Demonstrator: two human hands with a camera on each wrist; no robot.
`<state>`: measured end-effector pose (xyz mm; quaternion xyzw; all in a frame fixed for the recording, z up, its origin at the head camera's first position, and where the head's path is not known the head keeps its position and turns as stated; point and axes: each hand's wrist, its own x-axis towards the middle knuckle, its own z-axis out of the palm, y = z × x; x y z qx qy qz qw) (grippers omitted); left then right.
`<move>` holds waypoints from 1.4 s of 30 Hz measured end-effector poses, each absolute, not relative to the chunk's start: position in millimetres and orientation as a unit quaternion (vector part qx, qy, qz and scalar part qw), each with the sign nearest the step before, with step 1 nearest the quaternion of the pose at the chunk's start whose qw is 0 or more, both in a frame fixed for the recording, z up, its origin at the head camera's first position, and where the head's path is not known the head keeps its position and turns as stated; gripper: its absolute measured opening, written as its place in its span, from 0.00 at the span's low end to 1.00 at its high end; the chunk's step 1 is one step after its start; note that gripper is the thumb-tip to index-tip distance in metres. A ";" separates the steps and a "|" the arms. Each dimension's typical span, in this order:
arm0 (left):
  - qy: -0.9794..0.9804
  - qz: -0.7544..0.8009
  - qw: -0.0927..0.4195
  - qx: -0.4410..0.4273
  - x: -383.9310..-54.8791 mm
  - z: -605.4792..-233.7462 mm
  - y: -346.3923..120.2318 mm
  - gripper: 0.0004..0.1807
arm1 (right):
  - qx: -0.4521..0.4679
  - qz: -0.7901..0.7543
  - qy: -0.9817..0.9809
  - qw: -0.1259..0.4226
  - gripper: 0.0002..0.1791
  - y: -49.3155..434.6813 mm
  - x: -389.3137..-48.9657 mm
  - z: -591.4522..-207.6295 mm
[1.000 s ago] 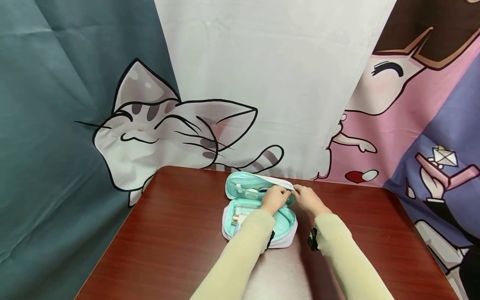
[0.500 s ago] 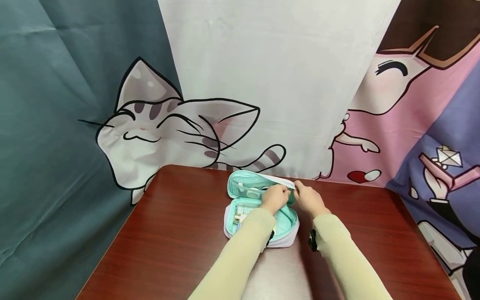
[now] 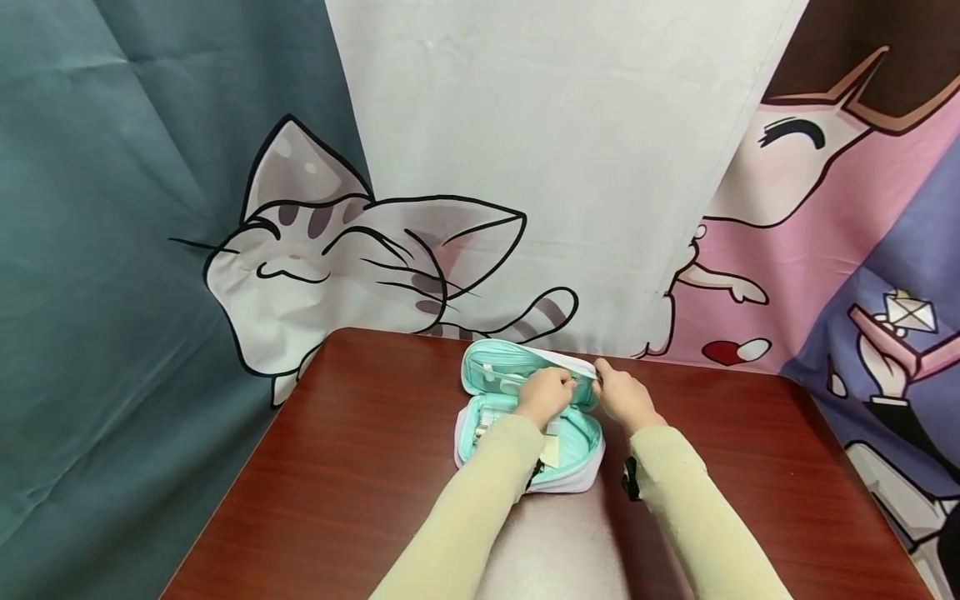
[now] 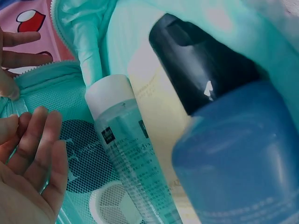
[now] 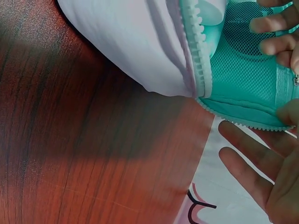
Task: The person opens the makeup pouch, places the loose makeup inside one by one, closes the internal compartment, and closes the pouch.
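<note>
A white cosmetic bag (image 3: 585, 482) with a mint lining lies unzipped on the table, its lid (image 3: 480, 354) raised at the back. My left hand (image 3: 545, 396) is at the lid's mesh pocket (image 5: 247, 77), thumb and index finger pinching the zipper pull (image 5: 296, 80), which is mostly hidden. At the lid's right end, my right hand (image 3: 624, 396) grips the toothed edge, with its other fingers behind it. Behind the mesh show a round dark item (image 4: 84, 154) and a white round one (image 4: 112, 200). In the base are a clear bottle (image 4: 135, 158), a blue bottle (image 4: 233, 154) with a black cap, and a cream packet (image 4: 152, 88).
The bag stands near the back of a reddish-brown wooden table (image 3: 360, 433). A printed curtain (image 3: 600, 167) with a cartoon cat hangs right behind the table's far edge.
My left hand has shifted a little left along the mesh pocket, relative to the bag. My right hand keeps its hold on the lid's edge. The head view has turned slightly left.
</note>
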<state>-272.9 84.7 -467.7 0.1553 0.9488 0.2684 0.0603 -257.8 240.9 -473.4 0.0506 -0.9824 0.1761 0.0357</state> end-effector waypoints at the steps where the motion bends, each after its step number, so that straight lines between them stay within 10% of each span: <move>1: 0.948 0.270 0.059 0.155 -272.7 -467.4 83.4 0.16 | 0.050 0.175 -0.983 0.031 0.10 240.4 -257.8 -472.9; 42: 0.967 0.187 0.042 0.168 -278.7 -462.8 31.0 0.17 | 0.004 0.152 -0.988 -0.037 0.16 233.9 -264.4 -467.5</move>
